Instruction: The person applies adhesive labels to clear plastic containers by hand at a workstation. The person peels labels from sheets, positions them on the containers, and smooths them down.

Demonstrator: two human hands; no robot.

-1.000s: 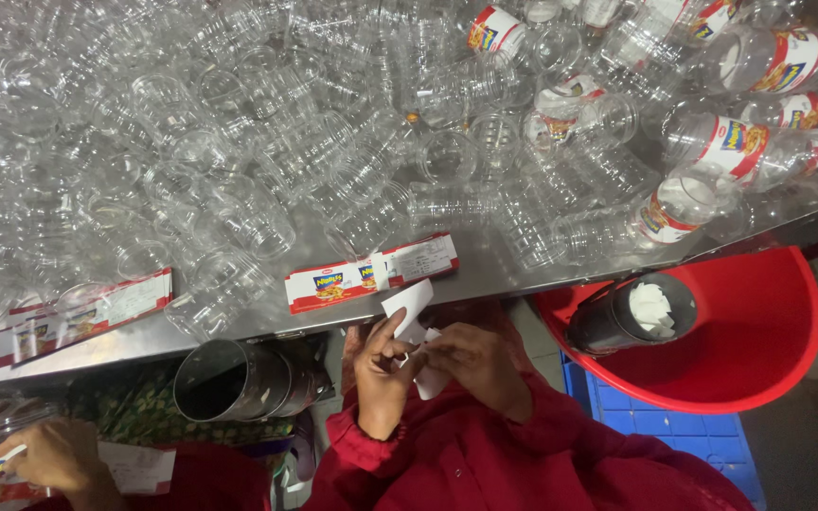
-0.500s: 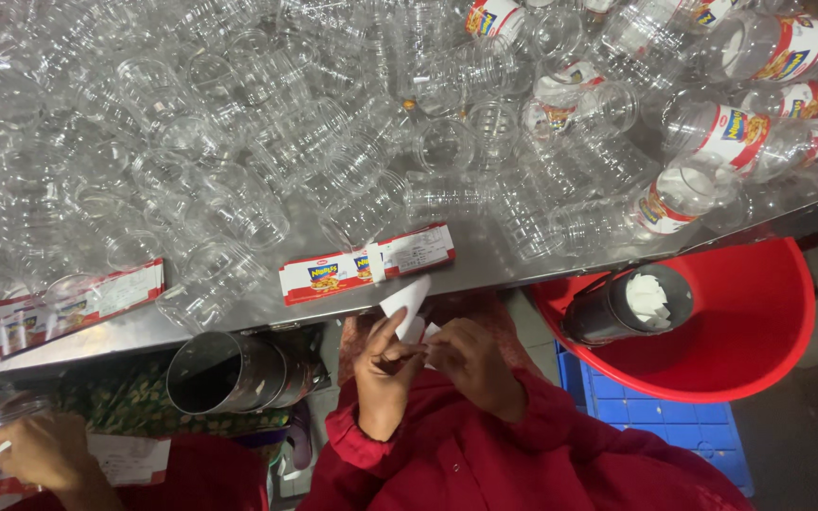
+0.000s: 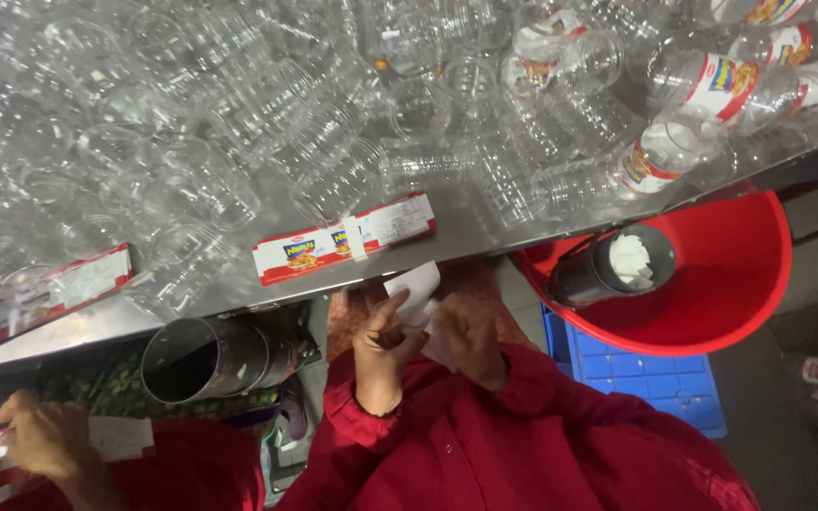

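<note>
Hands (image 3: 433,336) of the red-sleeved person pinch a small white paper label backing (image 3: 416,284) together just below the grey metal counter (image 3: 466,232) edge, where a loosened grip could drop it beside the open grey metal tin (image 3: 205,360)

Jars: a big heap of clear plastic jars (image 3: 267,132) covers the worktop (image 3: 471,232).
Basin: a red basin (image 3: 731,284) sits below the edge, a dark tin (image 3: 608,270) inside.
Crate: a blue crate (image 3: 646,374) underneath.
</note>
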